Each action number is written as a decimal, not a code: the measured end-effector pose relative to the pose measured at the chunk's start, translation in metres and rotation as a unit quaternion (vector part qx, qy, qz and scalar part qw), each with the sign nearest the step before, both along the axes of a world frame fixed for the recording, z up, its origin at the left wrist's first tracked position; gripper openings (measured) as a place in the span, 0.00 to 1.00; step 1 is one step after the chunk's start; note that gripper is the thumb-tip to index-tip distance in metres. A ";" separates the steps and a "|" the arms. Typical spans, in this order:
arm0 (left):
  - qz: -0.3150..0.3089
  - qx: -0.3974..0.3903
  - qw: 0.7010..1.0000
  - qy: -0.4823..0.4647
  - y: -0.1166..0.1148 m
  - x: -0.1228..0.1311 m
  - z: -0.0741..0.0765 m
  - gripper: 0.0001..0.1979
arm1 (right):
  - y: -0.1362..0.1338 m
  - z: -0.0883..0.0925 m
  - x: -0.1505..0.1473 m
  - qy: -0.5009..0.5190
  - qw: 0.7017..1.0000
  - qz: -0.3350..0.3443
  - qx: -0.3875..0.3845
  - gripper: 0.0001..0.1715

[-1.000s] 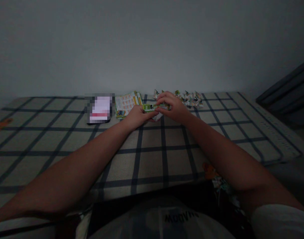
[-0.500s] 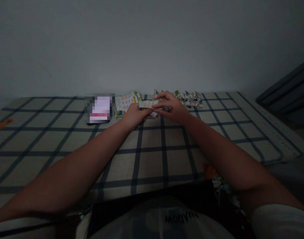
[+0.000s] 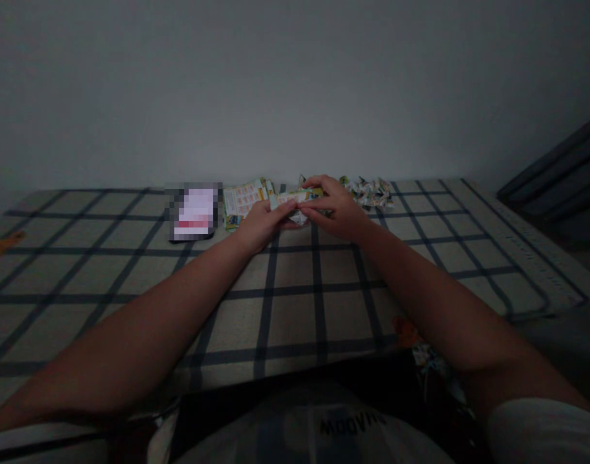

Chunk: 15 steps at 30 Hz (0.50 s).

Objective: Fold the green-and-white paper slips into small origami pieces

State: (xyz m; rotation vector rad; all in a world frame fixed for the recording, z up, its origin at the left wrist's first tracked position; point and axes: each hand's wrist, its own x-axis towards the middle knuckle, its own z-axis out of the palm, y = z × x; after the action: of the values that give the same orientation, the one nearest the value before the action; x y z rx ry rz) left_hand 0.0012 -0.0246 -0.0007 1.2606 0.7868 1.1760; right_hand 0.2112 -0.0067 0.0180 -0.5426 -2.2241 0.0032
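Between my hands is a printed paper sheet (image 3: 285, 196), green and white with small orange-red print. My left hand (image 3: 263, 224) grips its near left side, thumb on top. My right hand (image 3: 338, 209) pinches at the sheet's right part, fingers bent over it. A small whitish piece (image 3: 298, 220) shows beneath the sheet by my fingertips; its kind is unclear. Just left of my left hand lies a stack of similar printed sheets (image 3: 244, 198). Beyond my right hand sits a pile of crumpled or folded printed paper pieces (image 3: 372, 192).
A phone-like device with a blurred, lit screen (image 3: 195, 212) lies left of the stack. Everything rests on a checked cloth (image 3: 295, 309) that runs up to a grey wall (image 3: 295, 90). A dark striped object (image 3: 560, 174) stands at the right.
My right fingers have shifted slightly on the sheet, and more of its right part shows. My left thumb has moved up onto it. The stack and pile stay put.
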 end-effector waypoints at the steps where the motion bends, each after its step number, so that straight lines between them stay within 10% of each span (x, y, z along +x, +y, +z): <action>1: 0.006 0.000 1.000 0.004 0.000 0.000 0.000 0.20 | 0.000 0.000 -0.001 -0.001 1.000 -0.002 0.002 0.19; 15: 0.041 0.027 0.999 0.024 0.002 -0.002 -0.001 0.25 | 0.004 0.002 -0.005 0.132 0.961 -0.085 -0.227 0.24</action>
State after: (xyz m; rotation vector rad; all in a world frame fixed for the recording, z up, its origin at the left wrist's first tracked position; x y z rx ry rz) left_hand -0.0005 -0.0227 -0.0018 1.3153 0.8531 1.2433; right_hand 0.2060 -0.0031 0.0203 -0.9245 -1.9074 0.4791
